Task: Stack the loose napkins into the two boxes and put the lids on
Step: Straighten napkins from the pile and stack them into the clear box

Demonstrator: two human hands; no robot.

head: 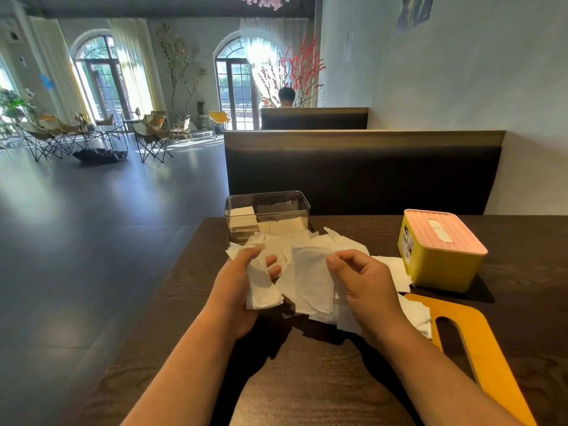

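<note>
The orange lid (pixel 484 358) at five o'clock runs off the bottom edge; loose napkins (pixel 413 313) cover its far corner. The label (pixel 407 245) on the yellow box (pixel 442 269) is unreadable.

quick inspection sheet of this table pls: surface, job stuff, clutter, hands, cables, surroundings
Surface: dark wooden table, with napkins spread over its middle.
Job's things: pile of loose white paper napkins; clear plastic box, open, holding some napkins; yellow box, closed under a pink slotted lid; flat orange slotted lid, lying on the table at the right.
Clutter: nothing seen.
Grippers: left hand grips a small napkin stack; right hand pinches a separate napkin near its top edge.
Cables: nothing seen.
Surroundings: dark padded booth bench behind the table; a person seated farther back; folding chairs at far left.
</note>
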